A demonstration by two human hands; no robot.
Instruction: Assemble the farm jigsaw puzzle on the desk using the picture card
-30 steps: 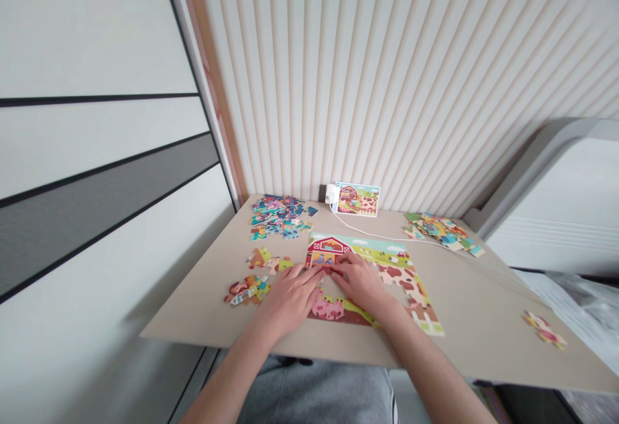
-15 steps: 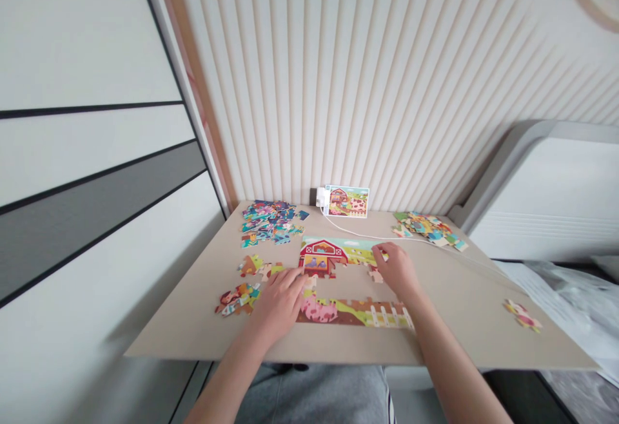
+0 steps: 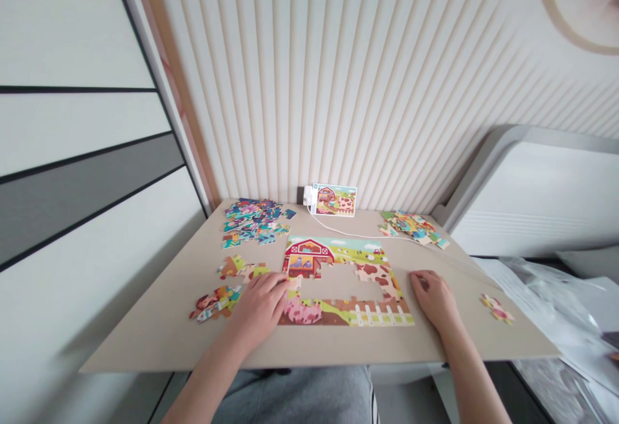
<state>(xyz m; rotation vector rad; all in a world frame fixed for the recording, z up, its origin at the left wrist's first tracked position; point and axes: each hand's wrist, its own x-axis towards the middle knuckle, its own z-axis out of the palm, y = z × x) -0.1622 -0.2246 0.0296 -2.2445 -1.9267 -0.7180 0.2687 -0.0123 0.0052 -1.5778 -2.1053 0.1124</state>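
A partly assembled farm jigsaw puzzle (image 3: 338, 318) lies flat on the table, with an open gap in its middle. It shows a red barn, a pink pig, a white fence and, on the right, brown-and-white cow pieces (image 3: 380, 274). My left hand (image 3: 261, 305) lies at the puzzle's left edge, fingers stretched out and touching a pale puzzle piece (image 3: 294, 283) there. Its palm side is hidden. My right hand (image 3: 435, 298) rests on the table just right of the puzzle, fingers curled in, with nothing visible in them.
Loose pieces lie left of my left hand (image 3: 215, 303). Two more piles, a blue-purple one (image 3: 254, 218) and a yellow-green one (image 3: 416, 227), sit at the back. A reference picture (image 3: 334, 200) leans on the wall beside a charger (image 3: 308, 196) with its cable. Joined pieces (image 3: 497, 308) lie far right.
My right hand has moved off the puzzle's right side to the bare table beside it, uncovering the cow pieces. My left hand stays at the left edge. The view has shifted.
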